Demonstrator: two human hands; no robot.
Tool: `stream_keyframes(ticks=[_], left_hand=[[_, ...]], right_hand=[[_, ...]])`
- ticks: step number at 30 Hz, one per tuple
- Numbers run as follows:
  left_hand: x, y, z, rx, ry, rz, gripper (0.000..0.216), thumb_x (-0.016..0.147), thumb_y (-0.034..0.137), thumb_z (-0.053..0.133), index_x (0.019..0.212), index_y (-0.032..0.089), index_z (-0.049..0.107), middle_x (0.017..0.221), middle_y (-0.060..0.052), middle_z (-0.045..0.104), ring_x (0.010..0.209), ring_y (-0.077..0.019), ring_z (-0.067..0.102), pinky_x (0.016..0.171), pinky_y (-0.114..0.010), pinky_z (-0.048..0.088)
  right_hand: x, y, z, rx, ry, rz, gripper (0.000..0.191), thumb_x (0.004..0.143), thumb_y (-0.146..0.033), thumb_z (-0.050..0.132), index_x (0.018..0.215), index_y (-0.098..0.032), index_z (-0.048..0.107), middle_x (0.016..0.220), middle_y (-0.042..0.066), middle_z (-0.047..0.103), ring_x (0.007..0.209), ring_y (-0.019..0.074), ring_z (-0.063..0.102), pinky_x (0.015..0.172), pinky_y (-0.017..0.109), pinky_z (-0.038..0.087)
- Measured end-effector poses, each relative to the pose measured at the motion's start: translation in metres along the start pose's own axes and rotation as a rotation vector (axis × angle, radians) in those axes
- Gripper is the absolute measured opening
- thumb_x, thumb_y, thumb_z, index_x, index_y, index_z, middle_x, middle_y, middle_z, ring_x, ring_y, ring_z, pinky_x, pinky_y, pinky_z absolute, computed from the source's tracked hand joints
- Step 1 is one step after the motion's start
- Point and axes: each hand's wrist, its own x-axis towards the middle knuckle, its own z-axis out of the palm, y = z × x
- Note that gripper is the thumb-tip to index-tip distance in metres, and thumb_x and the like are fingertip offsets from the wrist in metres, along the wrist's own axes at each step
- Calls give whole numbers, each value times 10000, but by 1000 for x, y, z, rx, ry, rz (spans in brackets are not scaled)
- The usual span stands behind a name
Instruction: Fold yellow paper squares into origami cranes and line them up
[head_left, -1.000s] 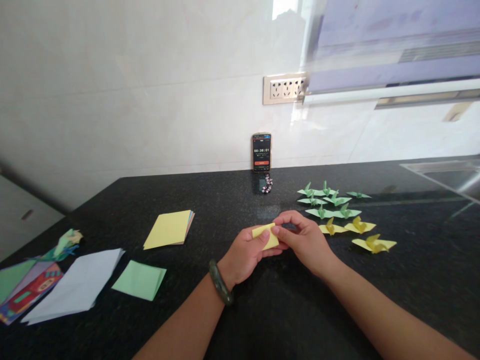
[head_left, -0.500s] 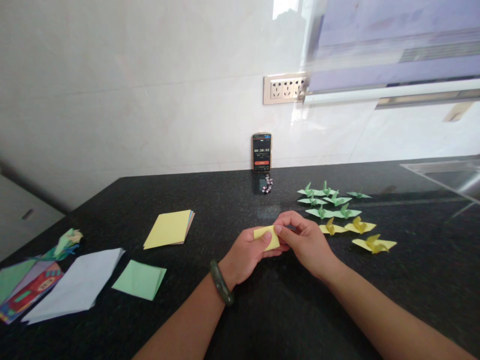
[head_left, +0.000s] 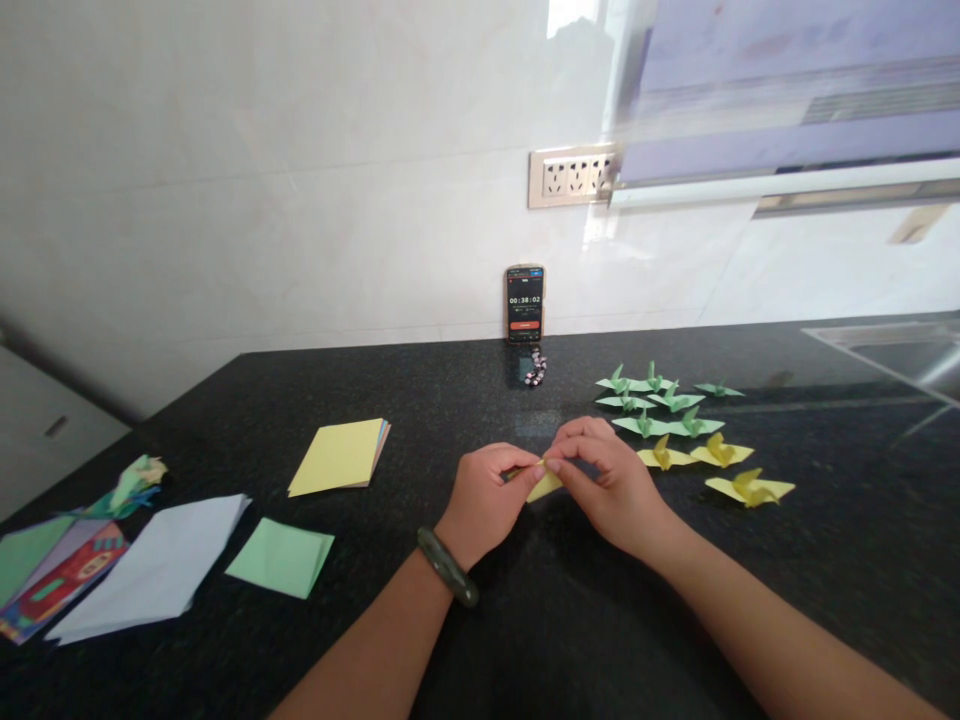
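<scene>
A small folded piece of yellow paper [head_left: 543,488] is pinched between my two hands above the dark counter. My left hand [head_left: 491,497], with a dark green bangle at its wrist, grips the upper left edge by thumb and fingers. From the other side, my right hand [head_left: 607,482] pinches the top edge, its thumb close to the left thumb. The fingers hide much of the paper. Just right of my hands stand several yellow paper cranes [head_left: 721,452], with several green paper cranes [head_left: 675,399] behind them.
At left lie a stack of yellow-topped square paper [head_left: 337,458], folded green paper [head_left: 283,556], white sheets [head_left: 161,560] and a colourful packet [head_left: 67,575]. A phone [head_left: 524,304] showing a timer leans on the wall, a beaded strap [head_left: 535,368] before it.
My left hand has turned over the paper and shifted its grip to the top edge. The yellow paper is tilted, and less of it shows. The cranes and stacks stay in place.
</scene>
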Motion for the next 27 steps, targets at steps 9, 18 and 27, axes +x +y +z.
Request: stream_keyframes(ticks=[9,18,27], left_hand=[[1,5,1,-182,53,-137,132,693,275,652,682,157,709,678,-51,667,620,-154,576,584,-255,435],[1,4,1,-237,92,-207,149,686,276,658,710,139,713,659,-46,664,593,-144,566,566,-251,435],[3,2,2,-365,194,-319,142,645,262,690,692,128,701,637,-32,659,579,-128,551,568,-244,428]], right_hand=[[0,4,1,50,20,78,129,799,-265,550,737,-202,643,790,48,595,802,184,548,747,347,439],[1,1,2,-23,4,50,158,805,-201,512,662,-194,580,763,44,588,782,180,539,739,338,424],[5,4,-5,-82,-58,-8,133,787,-163,504,665,-189,551,763,42,579,768,172,524,728,320,409]])
